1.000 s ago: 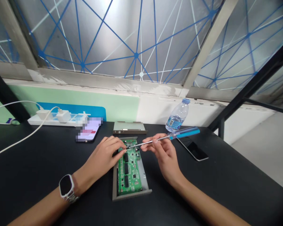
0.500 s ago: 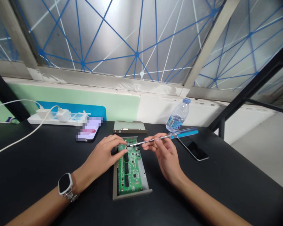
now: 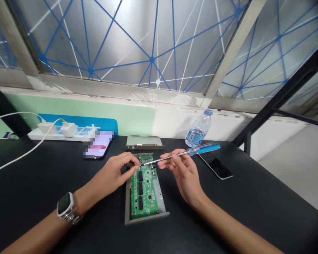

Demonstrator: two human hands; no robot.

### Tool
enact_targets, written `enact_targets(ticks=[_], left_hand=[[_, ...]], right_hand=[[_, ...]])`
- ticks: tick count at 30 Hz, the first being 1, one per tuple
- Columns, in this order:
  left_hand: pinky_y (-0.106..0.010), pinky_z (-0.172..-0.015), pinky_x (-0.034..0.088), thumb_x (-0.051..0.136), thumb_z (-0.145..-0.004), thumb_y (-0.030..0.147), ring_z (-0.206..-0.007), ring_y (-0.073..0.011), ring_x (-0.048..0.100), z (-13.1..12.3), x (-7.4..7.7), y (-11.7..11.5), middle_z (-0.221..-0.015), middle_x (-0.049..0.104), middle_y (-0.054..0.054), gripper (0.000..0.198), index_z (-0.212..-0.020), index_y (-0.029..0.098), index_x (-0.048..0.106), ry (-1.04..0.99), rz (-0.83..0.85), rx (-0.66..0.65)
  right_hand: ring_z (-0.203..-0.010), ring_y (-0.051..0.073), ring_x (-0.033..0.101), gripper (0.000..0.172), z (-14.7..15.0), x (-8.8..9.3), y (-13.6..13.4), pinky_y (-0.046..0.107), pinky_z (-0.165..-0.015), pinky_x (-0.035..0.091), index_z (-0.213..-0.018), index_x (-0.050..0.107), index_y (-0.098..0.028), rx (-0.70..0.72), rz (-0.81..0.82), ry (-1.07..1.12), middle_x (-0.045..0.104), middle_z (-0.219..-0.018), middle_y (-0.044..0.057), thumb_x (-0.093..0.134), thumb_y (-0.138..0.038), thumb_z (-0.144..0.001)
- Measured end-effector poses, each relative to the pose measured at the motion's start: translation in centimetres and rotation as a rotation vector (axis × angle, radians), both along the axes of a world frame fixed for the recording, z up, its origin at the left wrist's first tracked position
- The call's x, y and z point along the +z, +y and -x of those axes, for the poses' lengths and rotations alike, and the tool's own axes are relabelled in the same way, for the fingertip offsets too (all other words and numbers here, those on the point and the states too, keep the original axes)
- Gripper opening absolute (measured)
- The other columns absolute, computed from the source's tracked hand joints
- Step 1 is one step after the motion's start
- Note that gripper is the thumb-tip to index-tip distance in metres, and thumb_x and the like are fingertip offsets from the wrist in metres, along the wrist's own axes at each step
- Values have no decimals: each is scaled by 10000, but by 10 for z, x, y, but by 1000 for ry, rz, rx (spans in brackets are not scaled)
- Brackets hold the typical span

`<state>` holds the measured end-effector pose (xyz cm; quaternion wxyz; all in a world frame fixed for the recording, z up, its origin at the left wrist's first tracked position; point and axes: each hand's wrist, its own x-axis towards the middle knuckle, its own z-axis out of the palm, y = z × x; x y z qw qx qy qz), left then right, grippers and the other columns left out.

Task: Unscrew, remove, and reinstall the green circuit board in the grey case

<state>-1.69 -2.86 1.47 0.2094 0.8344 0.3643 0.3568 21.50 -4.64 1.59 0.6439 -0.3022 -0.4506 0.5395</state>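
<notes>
A green circuit board (image 3: 145, 190) sits in a shallow grey metal case (image 3: 161, 201) on the black table. My right hand (image 3: 184, 173) is closed around the metal shaft of a screwdriver (image 3: 204, 149), whose clear and blue handle points off to the right. Its tip hovers over the far left part of the board, right by my left fingertips. There my left hand (image 3: 122, 171) has thumb and forefinger nearly meeting in a pinch at the tip. Whatever they pinch is too small to make out. A watch is on my left wrist.
Behind the case lies a metal cover (image 3: 145, 141). A water bottle (image 3: 199, 128) and a dark phone (image 3: 216, 166) are at the back right. At the back left are a lit phone (image 3: 98, 145) and a power strip (image 3: 33, 134) with white cables.
My left thumb and forefinger have drawn together at the screwdriver tip; before, they were spread apart. The right hand still holds the screwdriver in nearly the same place. The view has shifted slightly.
</notes>
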Motion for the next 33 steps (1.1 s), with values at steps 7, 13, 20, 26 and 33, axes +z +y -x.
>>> enact_targets(ticks=[7,13,20,26,33], left_hand=[[-337,-820,478,436,-1003,237,-898,-171,601,-3,-3,-7,-967,628,-30,120,-1000,221,554,38,6,19],[-303,-783,467,432,-1004,234,-854,-156,582,5,5,-2,-942,608,-18,117,-987,220,547,5,-30,28],[-342,-816,455,511,-939,272,-898,-211,585,47,4,28,-925,629,-43,130,-877,215,610,244,-133,152],[-367,-815,424,537,-879,278,-922,-245,595,71,-7,40,-949,651,-50,137,-833,229,656,481,-107,249],[-360,-793,414,538,-851,281,-920,-253,610,75,-2,40,-940,668,-52,167,-784,233,683,531,-48,273]], right_hand=[[-752,204,727,181,1,1,-2,370,-754,566,-918,538,-224,38,61,52,754,-907,54,691,-304,-865],[-743,204,729,174,-1,1,2,361,-755,566,-895,546,-213,31,136,87,760,-895,63,701,-276,-847],[-732,203,730,185,-6,0,5,344,-713,573,-891,543,-211,-7,123,67,758,-884,60,709,-273,-839],[-731,209,731,178,-3,0,2,342,-675,588,-918,536,-211,23,84,26,750,-884,61,688,-285,-862],[-702,198,725,170,-3,0,2,338,-655,594,-928,530,-203,35,88,4,746,-876,61,676,-268,-871]])
